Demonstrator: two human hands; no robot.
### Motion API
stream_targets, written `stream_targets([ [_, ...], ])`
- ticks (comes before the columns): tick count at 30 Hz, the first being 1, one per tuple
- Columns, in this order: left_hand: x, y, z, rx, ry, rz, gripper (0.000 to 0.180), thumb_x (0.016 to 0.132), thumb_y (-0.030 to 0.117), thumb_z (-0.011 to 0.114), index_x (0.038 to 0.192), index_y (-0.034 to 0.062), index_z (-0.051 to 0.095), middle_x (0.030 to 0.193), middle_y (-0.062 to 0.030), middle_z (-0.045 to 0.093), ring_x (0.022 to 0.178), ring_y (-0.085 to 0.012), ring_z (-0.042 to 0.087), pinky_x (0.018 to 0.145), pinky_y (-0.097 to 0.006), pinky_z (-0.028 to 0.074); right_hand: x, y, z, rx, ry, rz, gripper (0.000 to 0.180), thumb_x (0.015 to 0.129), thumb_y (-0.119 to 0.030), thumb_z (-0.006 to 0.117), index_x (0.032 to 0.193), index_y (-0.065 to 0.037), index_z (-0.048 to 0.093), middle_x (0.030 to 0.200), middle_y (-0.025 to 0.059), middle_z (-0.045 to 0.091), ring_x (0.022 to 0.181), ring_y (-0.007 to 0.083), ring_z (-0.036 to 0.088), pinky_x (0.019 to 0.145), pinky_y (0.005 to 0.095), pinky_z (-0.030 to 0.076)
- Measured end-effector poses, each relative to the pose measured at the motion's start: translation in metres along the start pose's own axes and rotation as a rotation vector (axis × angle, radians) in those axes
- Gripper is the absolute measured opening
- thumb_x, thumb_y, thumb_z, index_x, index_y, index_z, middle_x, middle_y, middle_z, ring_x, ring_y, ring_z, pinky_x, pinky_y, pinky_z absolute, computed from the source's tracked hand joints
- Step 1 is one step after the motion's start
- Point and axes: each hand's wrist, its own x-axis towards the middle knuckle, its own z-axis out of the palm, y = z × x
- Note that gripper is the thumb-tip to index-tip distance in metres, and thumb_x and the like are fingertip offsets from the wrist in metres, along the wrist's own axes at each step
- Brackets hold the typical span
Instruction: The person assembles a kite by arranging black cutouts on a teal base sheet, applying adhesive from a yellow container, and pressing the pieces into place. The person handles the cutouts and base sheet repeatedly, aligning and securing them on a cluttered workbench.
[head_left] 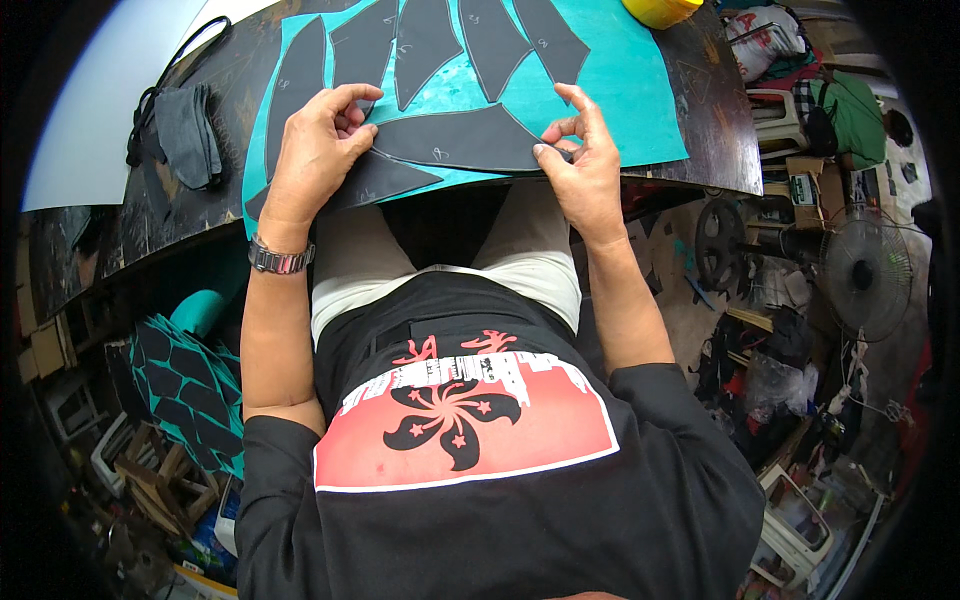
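Observation:
A long, curved dark grey panel (450, 138) with a pale mark on it spans the space between my hands at the sheet's near edge. At its left end, my left hand (312, 150) is closed with thumb and fingers together. My right hand (588, 172) pinches the right tip between thumb and fingers. Beneath lies a teal sheet (640, 112), with several more dark grey cut panels (427, 50) laid close together beyond my hands. Another pointed grey panel (385, 182) lies partly under the held one, near my left wrist.
The dark worktable (722, 130) carries a folded grey cloth (187, 138) and black cord (145, 115) on the left. A yellow container (662, 10) stands at the far right. Below left hangs a patterned teal-and-grey sheet (180, 385); a fan (866, 275) stands amid clutter on the right.

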Motion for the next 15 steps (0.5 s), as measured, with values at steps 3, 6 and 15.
stream_targets([
  [3,0.000,0.003,0.001,0.000,0.007,0.022,0.034,0.080,0.000,0.071,0.113,0.0079,0.071,0.085,-0.0036,0.059,0.073,-0.0133,0.059,0.071,-0.026,0.053,0.000,-0.003,0.001,-0.047,-0.007,-0.003,0.064,0.078,0.007,0.059,0.140,-0.002,0.047,0.093,0.0106,0.059,0.084,0.0150,0.059,0.083,0.0310,0.054],
  [6,-0.005,0.009,0.007,0.121,0.039,0.022,0.036,0.079,-0.004,0.067,0.113,0.0075,0.069,0.095,-0.0062,0.061,0.082,-0.0197,0.063,0.080,-0.031,0.053,0.001,-0.005,0.001,-0.128,-0.006,-0.041,0.065,0.078,0.006,0.060,0.140,-0.004,0.047,0.089,0.0120,0.059,0.080,0.0163,0.060,0.078,0.0311,0.054],
  [15,-0.041,0.038,0.062,0.352,-0.396,0.565,0.081,0.080,0.036,0.076,0.151,0.0229,0.039,0.159,-0.0072,0.032,0.148,-0.0341,0.024,0.120,-0.055,0.019,0.009,-0.009,-0.023,-0.366,-0.133,0.063,0.073,0.077,0.004,0.073,0.143,-0.013,0.049,0.093,0.0071,0.057,0.071,0.0080,0.055,0.066,0.0233,0.049],
])
